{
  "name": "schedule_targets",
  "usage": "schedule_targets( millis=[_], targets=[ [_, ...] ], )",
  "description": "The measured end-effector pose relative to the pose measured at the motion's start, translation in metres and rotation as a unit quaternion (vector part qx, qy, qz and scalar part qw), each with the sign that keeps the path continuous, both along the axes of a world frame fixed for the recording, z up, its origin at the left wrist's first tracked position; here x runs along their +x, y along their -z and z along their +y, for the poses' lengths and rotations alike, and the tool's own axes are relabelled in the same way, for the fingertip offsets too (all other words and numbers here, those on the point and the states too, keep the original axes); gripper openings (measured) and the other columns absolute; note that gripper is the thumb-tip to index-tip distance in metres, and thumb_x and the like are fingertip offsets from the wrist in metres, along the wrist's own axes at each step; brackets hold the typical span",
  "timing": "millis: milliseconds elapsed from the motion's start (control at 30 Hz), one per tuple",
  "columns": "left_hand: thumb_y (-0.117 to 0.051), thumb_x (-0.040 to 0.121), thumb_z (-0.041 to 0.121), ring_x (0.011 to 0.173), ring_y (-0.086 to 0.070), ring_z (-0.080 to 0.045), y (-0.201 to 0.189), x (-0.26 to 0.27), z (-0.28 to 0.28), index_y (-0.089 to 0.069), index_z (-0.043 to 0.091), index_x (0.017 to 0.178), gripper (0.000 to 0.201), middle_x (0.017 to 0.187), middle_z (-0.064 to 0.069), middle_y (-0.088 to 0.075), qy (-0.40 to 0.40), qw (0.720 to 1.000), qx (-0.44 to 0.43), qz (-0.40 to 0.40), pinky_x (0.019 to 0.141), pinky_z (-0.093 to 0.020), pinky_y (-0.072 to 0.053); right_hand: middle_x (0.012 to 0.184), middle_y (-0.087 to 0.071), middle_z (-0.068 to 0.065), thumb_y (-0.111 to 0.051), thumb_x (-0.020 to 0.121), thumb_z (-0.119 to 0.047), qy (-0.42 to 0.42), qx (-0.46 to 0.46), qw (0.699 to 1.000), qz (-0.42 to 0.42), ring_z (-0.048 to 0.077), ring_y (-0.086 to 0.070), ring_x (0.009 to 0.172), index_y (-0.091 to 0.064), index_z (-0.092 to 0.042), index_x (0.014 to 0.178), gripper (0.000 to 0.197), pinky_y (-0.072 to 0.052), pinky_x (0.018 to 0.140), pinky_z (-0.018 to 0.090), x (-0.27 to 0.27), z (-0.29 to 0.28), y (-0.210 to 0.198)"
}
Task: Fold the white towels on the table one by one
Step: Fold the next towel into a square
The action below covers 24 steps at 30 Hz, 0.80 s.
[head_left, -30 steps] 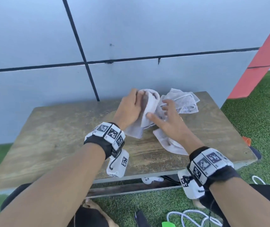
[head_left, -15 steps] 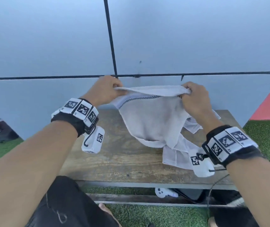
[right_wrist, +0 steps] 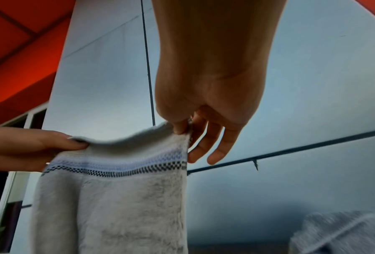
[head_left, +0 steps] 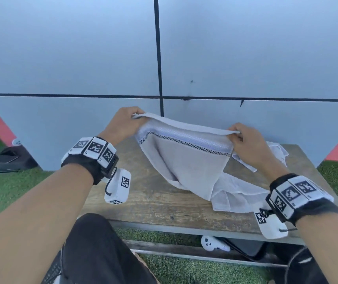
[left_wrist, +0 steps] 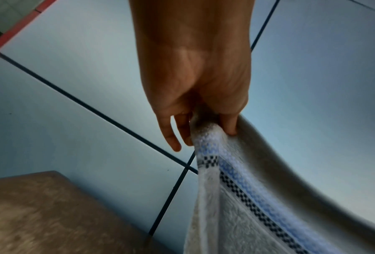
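Note:
A white towel [head_left: 186,160] with a blue band and a black checked stripe hangs spread above the wooden table [head_left: 155,201]. My left hand [head_left: 127,124] pinches its top left corner and my right hand [head_left: 244,140] pinches its top right corner. Its lower end drapes onto another white towel [head_left: 237,196] lying crumpled on the table. In the left wrist view the left hand [left_wrist: 203,123] pinches the towel [left_wrist: 236,197] between thumb and fingers. From the right wrist, the right hand [right_wrist: 186,130] pinches the towel [right_wrist: 121,197] corner, the other fingers loose.
A third crumpled white cloth [head_left: 276,150] lies at the table's back right, behind my right hand. A grey panelled wall [head_left: 225,58] rises right behind the table. A white controller [head_left: 213,243] lies on the green turf under the table. My dark-trousered knee [head_left: 94,253] is at the front edge.
Both hands lifted a towel off the pile, moved apart and spread it by its top corners. Since half a second ago the towel has dropped slightly and stretched wider.

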<state>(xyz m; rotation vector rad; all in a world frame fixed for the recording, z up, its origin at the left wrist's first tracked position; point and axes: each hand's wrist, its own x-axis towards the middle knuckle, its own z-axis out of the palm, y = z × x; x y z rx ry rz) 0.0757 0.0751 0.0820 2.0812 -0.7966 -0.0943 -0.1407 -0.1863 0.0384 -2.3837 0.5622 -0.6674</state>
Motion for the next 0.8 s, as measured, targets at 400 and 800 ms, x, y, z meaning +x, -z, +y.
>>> schedule_targets(
  millis=[400, 800],
  targets=[
    [-0.051, 0.1, 0.034, 0.062, -0.041, -0.016, 0.099, -0.056, -0.06, -0.061, 0.012, 0.081, 0.031, 0.073, -0.005, -0.053, 0.192, 0.944, 0.254, 0.091, 0.056, -0.024, -0.028, 0.079, -0.057, 0.006, -0.042, 0.098, -0.026, 0.085, 0.074, 0.921, 0.372, 0.026, -0.053, 0.079, -0.053, -0.015, 0.076, 0.027, -0.046, 0.077, 0.035, -0.036, -0.019, 0.104],
    [-0.052, 0.1, 0.036, 0.062, -0.045, -0.018, 0.171, -0.049, -0.064, -0.059, 0.001, 0.076, 0.043, 0.072, -0.009, -0.054, 0.184, 0.937, 0.286, 0.083, 0.06, -0.032, -0.033, 0.103, -0.056, 0.001, -0.036, 0.095, -0.037, -0.002, 0.089, 0.976, 0.2, 0.032, -0.056, 0.094, -0.062, -0.018, 0.084, 0.034, -0.048, 0.082, 0.041, -0.002, 0.019, 0.157]
  ],
)
